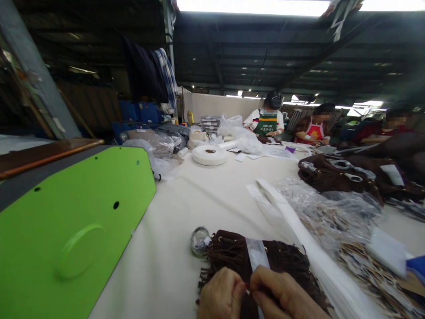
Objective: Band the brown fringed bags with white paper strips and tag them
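Note:
A dark brown fringed bag with small metal eyelets lies on the white table in front of me. A pale translucent strip runs down over its middle. My left hand is closed at the bag's near side, thumb and fingers pinched together. Beside it my right hand is also pinched, its fingers over the strip. Their fingertips nearly meet; a tiny reddish and white bit shows between them, too small to name. A roll of clear tape rests against the bag's far left corner.
A green panel stands along the left. A white roll of strip lies farther back. To the right are a long white sheet, plastic bags, tan cut pieces and brown bags. Several people work behind.

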The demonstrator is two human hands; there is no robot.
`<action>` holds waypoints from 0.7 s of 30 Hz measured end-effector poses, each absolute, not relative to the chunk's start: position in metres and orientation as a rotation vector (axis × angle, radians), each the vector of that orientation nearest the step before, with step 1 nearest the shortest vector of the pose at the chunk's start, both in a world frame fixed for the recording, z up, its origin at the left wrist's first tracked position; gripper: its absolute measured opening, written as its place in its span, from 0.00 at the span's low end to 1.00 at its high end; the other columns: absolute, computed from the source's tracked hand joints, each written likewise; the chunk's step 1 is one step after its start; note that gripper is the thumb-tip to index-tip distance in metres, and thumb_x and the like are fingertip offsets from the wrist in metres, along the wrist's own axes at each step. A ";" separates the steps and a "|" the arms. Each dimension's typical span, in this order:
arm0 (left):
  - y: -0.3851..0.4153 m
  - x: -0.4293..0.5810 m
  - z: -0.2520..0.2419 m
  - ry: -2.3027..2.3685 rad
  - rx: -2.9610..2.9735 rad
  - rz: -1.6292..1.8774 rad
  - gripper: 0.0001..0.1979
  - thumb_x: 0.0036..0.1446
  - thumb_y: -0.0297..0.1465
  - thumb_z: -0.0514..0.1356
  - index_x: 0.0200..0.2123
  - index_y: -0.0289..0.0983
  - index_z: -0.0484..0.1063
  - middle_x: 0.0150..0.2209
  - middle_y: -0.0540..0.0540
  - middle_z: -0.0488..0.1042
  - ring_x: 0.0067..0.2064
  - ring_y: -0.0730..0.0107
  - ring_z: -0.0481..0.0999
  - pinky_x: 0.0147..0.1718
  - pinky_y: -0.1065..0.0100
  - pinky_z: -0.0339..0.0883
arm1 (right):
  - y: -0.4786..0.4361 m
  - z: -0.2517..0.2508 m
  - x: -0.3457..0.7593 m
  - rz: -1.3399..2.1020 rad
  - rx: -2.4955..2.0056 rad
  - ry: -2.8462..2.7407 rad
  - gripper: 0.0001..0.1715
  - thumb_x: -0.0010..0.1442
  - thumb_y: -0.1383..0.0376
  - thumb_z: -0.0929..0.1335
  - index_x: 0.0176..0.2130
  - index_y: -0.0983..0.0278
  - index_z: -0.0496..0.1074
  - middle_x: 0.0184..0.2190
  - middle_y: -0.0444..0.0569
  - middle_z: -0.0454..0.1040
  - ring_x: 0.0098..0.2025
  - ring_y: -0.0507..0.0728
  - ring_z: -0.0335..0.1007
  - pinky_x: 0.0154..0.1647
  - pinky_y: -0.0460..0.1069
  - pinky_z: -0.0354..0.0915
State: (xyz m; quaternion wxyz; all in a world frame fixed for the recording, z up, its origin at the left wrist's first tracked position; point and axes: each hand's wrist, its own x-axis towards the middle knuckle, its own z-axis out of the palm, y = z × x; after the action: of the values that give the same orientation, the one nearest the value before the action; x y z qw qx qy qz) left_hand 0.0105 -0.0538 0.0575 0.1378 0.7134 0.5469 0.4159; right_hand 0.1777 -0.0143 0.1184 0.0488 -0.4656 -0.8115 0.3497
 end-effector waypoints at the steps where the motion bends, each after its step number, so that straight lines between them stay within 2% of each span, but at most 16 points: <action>1: -0.047 0.002 0.061 1.587 2.006 1.136 0.17 0.64 0.36 0.43 0.28 0.38 0.65 0.24 0.50 0.70 0.27 0.74 0.70 0.26 0.74 0.62 | -0.008 0.118 0.173 1.057 -1.362 -2.463 0.12 0.60 0.59 0.59 0.29 0.60 0.66 0.27 0.46 0.70 0.31 0.54 0.66 0.30 0.46 0.59; 3: -0.031 -0.017 0.067 1.739 1.906 1.009 0.12 0.63 0.32 0.47 0.32 0.37 0.67 0.30 0.48 0.72 0.33 0.70 0.72 0.33 0.70 0.64 | 0.007 0.118 0.164 0.989 -1.270 -2.434 0.12 0.61 0.61 0.58 0.29 0.61 0.65 0.25 0.44 0.69 0.28 0.53 0.64 0.27 0.46 0.57; 5: -0.014 -0.033 0.069 1.988 1.883 0.873 0.08 0.59 0.28 0.51 0.40 0.36 0.68 0.39 0.44 0.72 0.43 0.61 0.70 0.42 0.60 0.63 | 0.024 0.118 0.154 0.890 -1.228 -2.404 0.12 0.61 0.62 0.57 0.30 0.61 0.64 0.23 0.43 0.67 0.25 0.52 0.62 0.26 0.46 0.55; 7: 0.000 -0.044 0.066 2.108 1.946 0.718 0.18 0.54 0.24 0.54 0.49 0.36 0.64 0.47 0.40 0.69 0.50 0.55 0.66 0.46 0.53 0.59 | 0.039 0.117 0.143 0.795 -1.205 -2.392 0.11 0.61 0.63 0.57 0.31 0.62 0.64 0.22 0.43 0.67 0.24 0.52 0.62 0.26 0.46 0.55; 9: 0.010 -0.051 0.061 2.077 2.036 0.561 0.26 0.51 0.22 0.55 0.54 0.39 0.61 0.52 0.39 0.65 0.54 0.53 0.63 0.48 0.52 0.58 | 0.052 0.113 0.131 0.718 -1.172 -2.405 0.10 0.61 0.64 0.57 0.31 0.62 0.64 0.22 0.44 0.68 0.24 0.52 0.62 0.26 0.47 0.56; 11: 0.018 -0.056 0.059 1.992 2.143 0.422 0.28 0.49 0.20 0.54 0.54 0.43 0.62 0.55 0.38 0.62 0.55 0.52 0.61 0.47 0.51 0.58 | 0.065 0.107 0.121 0.671 -1.133 -2.448 0.10 0.61 0.66 0.57 0.31 0.62 0.64 0.24 0.45 0.69 0.26 0.53 0.64 0.28 0.47 0.57; 14: 0.032 -0.061 0.061 1.876 2.315 0.312 0.25 0.49 0.17 0.51 0.47 0.46 0.68 0.54 0.41 0.63 0.54 0.53 0.62 0.47 0.49 0.58 | 0.082 0.097 0.109 0.636 -1.119 -2.521 0.09 0.60 0.68 0.58 0.32 0.63 0.66 0.27 0.46 0.70 0.29 0.54 0.66 0.31 0.47 0.59; 18: 0.050 -0.067 0.060 1.824 2.425 0.361 0.25 0.51 0.16 0.49 0.44 0.49 0.70 0.52 0.44 0.66 0.55 0.55 0.62 0.50 0.46 0.55 | 0.102 0.086 0.102 0.648 -1.133 -2.607 0.09 0.59 0.70 0.59 0.31 0.64 0.67 0.28 0.47 0.70 0.31 0.53 0.66 0.33 0.47 0.59; 21: 0.057 -0.074 0.049 1.766 2.333 0.441 0.26 0.51 0.16 0.52 0.47 0.50 0.69 0.54 0.43 0.64 0.56 0.58 0.62 0.51 0.50 0.58 | 0.114 0.081 0.101 0.703 -1.106 -2.628 0.08 0.59 0.70 0.60 0.30 0.64 0.67 0.28 0.47 0.70 0.30 0.53 0.65 0.32 0.47 0.60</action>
State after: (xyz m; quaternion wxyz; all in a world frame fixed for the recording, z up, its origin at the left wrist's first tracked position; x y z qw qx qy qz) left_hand -0.0744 0.0569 0.0488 0.0912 0.7852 0.5943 0.1483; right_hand 0.1012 0.1136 0.0812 0.1021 -0.3745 -0.8903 0.2382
